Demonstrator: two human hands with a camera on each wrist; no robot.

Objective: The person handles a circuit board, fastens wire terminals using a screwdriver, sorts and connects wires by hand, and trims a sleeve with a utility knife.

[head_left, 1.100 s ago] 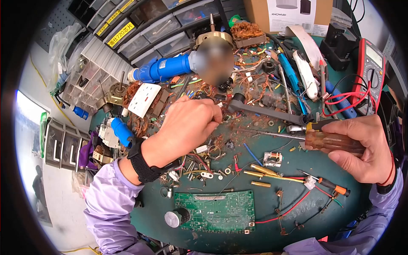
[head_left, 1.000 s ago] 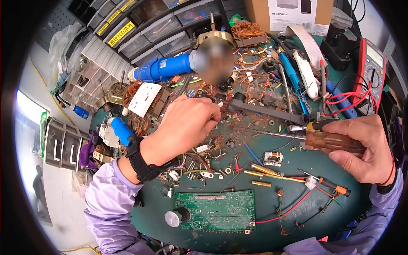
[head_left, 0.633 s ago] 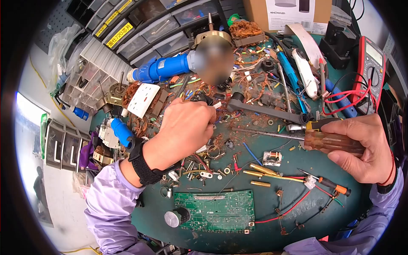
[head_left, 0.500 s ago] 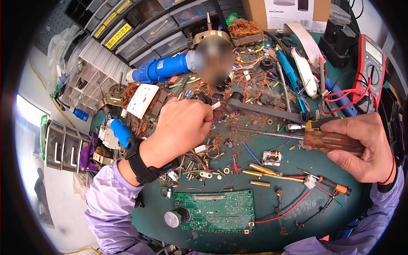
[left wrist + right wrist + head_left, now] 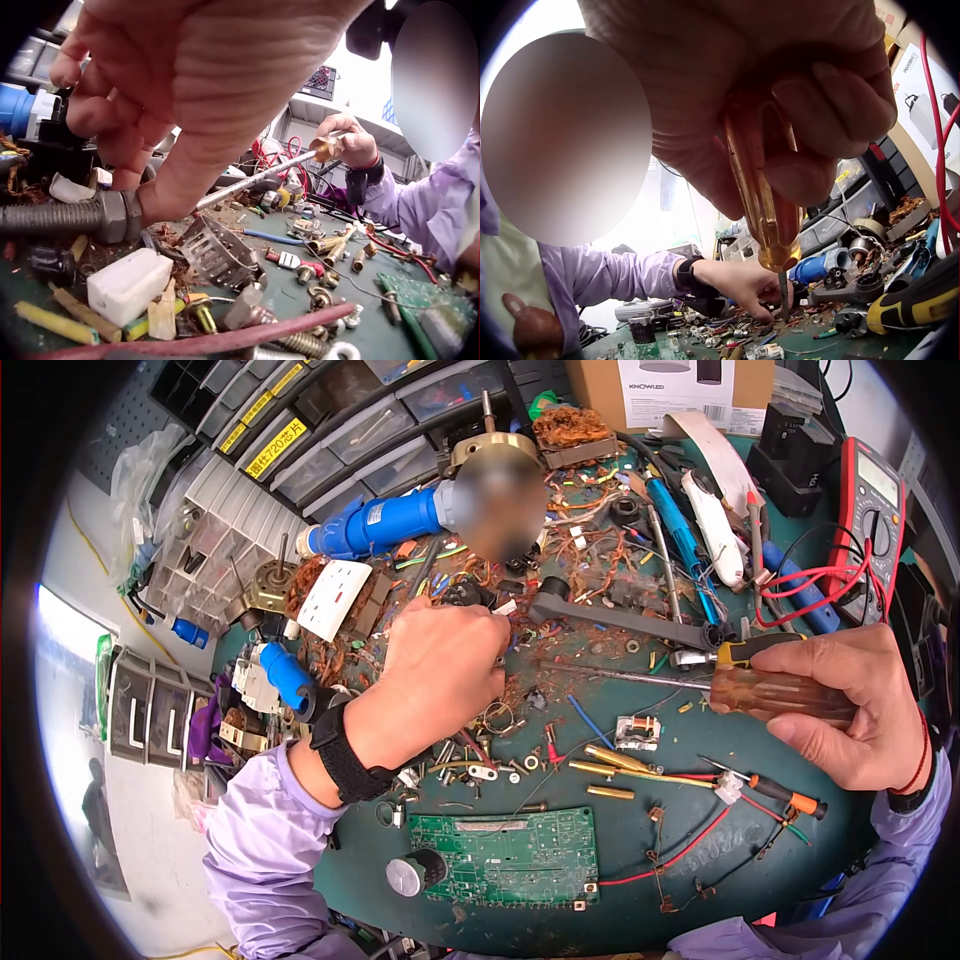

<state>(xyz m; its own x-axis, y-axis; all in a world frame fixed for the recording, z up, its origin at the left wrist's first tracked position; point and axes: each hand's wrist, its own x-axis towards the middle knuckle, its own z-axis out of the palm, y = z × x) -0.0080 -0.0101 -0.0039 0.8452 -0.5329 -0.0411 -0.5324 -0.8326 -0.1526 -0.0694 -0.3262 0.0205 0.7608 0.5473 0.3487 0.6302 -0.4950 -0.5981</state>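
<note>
My right hand [image 5: 850, 710] grips the amber handle of a screwdriver [image 5: 775, 693]; its long shaft points left over the littered mat. In the right wrist view the fingers curl round that handle [image 5: 769, 217]. My left hand [image 5: 440, 665] is low over the scraps, left of the blade's tip, back upward. From the left wrist, this hand [image 5: 187, 90] has bent fingers beside a black part [image 5: 66, 127], with the thumb near a threaded bolt and nut [image 5: 112, 216]. Whether the left fingertips pinch anything is hidden. A black part [image 5: 467, 593] sits just beyond the left knuckles.
A dark wrench-like bar [image 5: 620, 622] lies above the screwdriver shaft. Nearer are a green circuit board [image 5: 510, 855], brass pins [image 5: 610, 792], wires and loose screws. A blue plug [image 5: 375, 525] stands behind; a red multimeter [image 5: 868, 520] is at the right.
My left hand has shifted slightly downward and right against the bench, uncovering more of the black part beyond it. My right hand keeps its grip on the screwdriver, almost unmoved.
</note>
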